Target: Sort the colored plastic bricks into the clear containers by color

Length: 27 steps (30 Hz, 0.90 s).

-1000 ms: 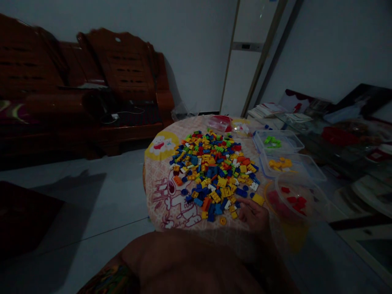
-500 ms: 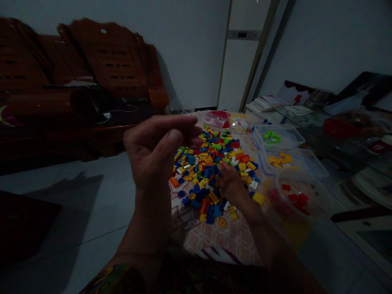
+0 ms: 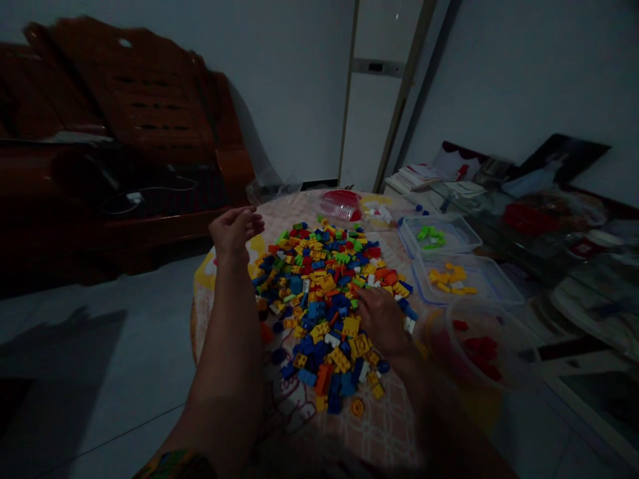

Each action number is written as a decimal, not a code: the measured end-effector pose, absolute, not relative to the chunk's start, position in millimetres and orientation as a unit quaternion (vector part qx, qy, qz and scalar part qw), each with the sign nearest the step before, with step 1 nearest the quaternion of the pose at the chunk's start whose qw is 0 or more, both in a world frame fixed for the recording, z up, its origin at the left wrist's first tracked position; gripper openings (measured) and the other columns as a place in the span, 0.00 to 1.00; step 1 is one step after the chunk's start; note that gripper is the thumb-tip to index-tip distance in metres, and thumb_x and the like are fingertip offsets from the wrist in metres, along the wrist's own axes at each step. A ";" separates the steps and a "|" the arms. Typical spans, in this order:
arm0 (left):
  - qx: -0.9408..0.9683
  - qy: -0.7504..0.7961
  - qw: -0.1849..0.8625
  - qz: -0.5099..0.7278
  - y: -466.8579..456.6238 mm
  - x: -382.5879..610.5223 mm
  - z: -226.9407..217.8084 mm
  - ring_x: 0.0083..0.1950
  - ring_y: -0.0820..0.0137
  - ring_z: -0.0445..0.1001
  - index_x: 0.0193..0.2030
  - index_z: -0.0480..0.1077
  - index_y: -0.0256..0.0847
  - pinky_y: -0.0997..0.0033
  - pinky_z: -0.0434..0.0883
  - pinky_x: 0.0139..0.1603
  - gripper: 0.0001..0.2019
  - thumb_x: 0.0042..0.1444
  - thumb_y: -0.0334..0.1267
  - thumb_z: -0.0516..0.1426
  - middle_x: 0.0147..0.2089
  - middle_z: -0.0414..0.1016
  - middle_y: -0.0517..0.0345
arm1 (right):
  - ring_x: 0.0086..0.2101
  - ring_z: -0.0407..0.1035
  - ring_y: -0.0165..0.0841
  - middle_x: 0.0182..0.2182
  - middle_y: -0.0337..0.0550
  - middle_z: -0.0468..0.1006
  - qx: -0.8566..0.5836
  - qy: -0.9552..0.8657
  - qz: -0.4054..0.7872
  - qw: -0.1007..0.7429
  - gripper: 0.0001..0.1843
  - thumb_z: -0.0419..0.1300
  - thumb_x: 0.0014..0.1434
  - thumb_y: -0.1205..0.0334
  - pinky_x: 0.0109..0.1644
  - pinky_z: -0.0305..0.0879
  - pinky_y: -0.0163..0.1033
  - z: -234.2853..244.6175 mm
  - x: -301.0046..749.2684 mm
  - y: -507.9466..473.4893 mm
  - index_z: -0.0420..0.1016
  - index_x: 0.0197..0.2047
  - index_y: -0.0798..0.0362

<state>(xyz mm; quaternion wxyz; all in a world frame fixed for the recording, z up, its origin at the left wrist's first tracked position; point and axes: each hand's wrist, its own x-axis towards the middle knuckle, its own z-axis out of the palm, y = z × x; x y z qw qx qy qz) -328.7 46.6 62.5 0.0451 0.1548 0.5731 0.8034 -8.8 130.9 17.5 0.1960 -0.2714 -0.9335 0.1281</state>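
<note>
A large heap of mixed toy building bricks [image 3: 327, 283] in yellow, blue, red, green, orange and white covers the middle of a cloth-covered table [image 3: 387, 426]. My left hand [image 3: 235, 228] is raised over the table's far left edge, beside the heap. Its fingers are loosely bent and a little apart, with no brick visible in them. At the right side of the heap, my right hand [image 3: 382, 316] reaches in with its fingers stretched toward the bricks. The fingertips are partly lost among the pieces, and no held brick shows.
Along the right stand a clear box with green pieces [image 3: 432, 237], another with yellow pieces [image 3: 452, 278] and a round tub with red pieces [image 3: 482, 349]. A red basket [image 3: 340, 203] is at the back. A wooden bench [image 3: 144, 113] stands left, a cluttered glass table [image 3: 539, 239] right.
My left hand has moved away from the camera and left, uncovering more of the heap. My right hand stays at the heap's right side, slightly turned. The view has shifted.
</note>
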 end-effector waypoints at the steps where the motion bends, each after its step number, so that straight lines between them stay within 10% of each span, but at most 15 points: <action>1: 0.134 0.580 0.049 0.802 45.5 -334.3 54.2 0.26 0.75 0.74 0.33 0.73 0.34 0.77 0.74 0.30 0.08 0.47 0.36 0.60 0.27 0.75 0.56 | 0.40 0.74 0.40 0.39 0.50 0.82 -0.298 -0.931 0.118 0.171 0.14 0.54 0.63 0.67 0.46 0.65 0.42 19.4 -8.3 137.9 0.80 0.45 0.52; 11: -0.011 0.596 0.122 0.794 35.6 -365.8 -8.7 0.26 0.76 0.73 0.32 0.71 0.34 0.79 0.75 0.28 0.04 0.46 0.28 0.57 0.26 0.74 0.56 | 0.35 0.76 0.42 0.32 0.49 0.82 -0.314 -0.945 0.086 0.016 0.09 0.65 0.54 0.64 0.36 0.60 0.39 14.8 -24.8 151.8 0.79 0.41 0.50; 20: -0.004 0.599 0.119 0.792 36.1 -369.4 -24.4 0.27 0.75 0.74 0.31 0.72 0.32 0.77 0.76 0.29 0.04 0.47 0.27 0.58 0.26 0.74 0.55 | 0.19 0.67 0.30 0.18 0.36 0.72 -0.312 -0.820 0.427 0.218 0.11 0.56 0.59 0.58 0.26 0.57 0.34 -3.5 -3.4 174.3 0.76 0.30 0.52; 27: 0.008 0.601 0.104 0.792 36.4 -370.2 -29.5 0.28 0.75 0.74 0.31 0.72 0.32 0.76 0.76 0.32 0.04 0.46 0.26 0.57 0.26 0.74 0.55 | 0.33 0.73 0.35 0.29 0.40 0.80 -0.316 -0.916 0.230 0.089 0.13 0.63 0.53 0.61 0.35 0.59 0.36 2.5 -10.3 159.4 0.80 0.44 0.49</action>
